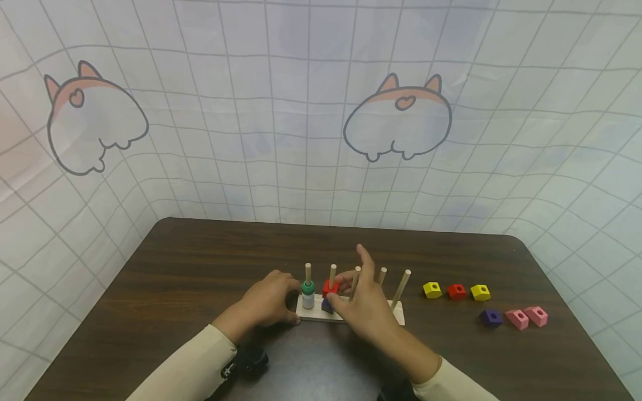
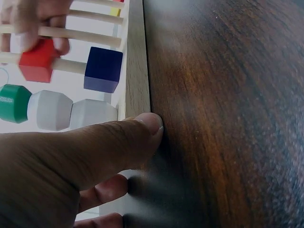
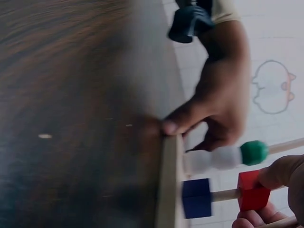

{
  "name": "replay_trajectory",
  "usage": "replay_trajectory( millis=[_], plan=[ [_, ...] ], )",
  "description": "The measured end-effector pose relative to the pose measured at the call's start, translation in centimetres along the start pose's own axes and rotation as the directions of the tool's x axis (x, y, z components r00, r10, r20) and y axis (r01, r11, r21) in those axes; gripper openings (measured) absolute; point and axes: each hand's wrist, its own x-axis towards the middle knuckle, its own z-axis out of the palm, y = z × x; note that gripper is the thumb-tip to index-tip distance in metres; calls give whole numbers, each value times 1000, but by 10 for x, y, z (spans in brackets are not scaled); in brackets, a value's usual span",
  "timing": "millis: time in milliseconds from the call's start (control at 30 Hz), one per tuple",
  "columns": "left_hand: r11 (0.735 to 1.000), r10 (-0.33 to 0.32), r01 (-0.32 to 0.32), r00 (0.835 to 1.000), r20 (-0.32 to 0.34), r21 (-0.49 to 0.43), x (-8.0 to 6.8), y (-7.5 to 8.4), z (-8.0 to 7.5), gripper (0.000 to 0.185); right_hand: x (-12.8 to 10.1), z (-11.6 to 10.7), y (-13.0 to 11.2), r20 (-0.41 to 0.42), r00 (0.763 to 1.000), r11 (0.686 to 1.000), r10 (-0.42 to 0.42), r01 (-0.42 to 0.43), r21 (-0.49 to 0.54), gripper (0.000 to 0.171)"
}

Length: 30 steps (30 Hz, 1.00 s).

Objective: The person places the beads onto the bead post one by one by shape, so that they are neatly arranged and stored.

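A pale wooden base [image 1: 316, 316] with several upright pegs lies in front of me. My left hand [image 1: 271, 298] holds its left end, thumb on the near edge. On the leftmost peg, a green bead [image 2: 14, 103] sits above two white beads [image 2: 50, 110]. My right hand [image 1: 368, 306] pinches a red block [image 3: 253, 190] between thumb and fingers. The second peg runs through this block. Below it on that peg, a dark blue block [image 2: 103, 69] rests at the base, with bare peg showing between the two.
To the right on the dark wooden table [image 1: 210, 250] lie two yellow blocks [image 1: 432, 290] with a red block [image 1: 457, 292] between them. Nearer me are a dark blue block [image 1: 491, 318] and two pink blocks [image 1: 517, 319]. A patterned white curtain [image 1: 301, 111] hangs behind.
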Motion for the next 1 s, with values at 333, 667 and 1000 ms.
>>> replay_trajectory(
  millis=[333, 667, 1000],
  plan=[
    [1000, -8, 8, 1000, 5, 9, 0, 2, -1, 54, -4, 10, 17, 34, 999, 1000, 5, -4, -28, 109],
    [1000, -9, 9, 1000, 3, 1, 0, 0, 1, 54, -16, 1, 25, 129, 991, 995, -45, 56, -88, 97],
    [1000, -19, 19, 1000, 8, 5, 0, 2, -1, 52, -35, -21, 39, 326, 942, 972, -76, 143, -186, 93]
  ],
)
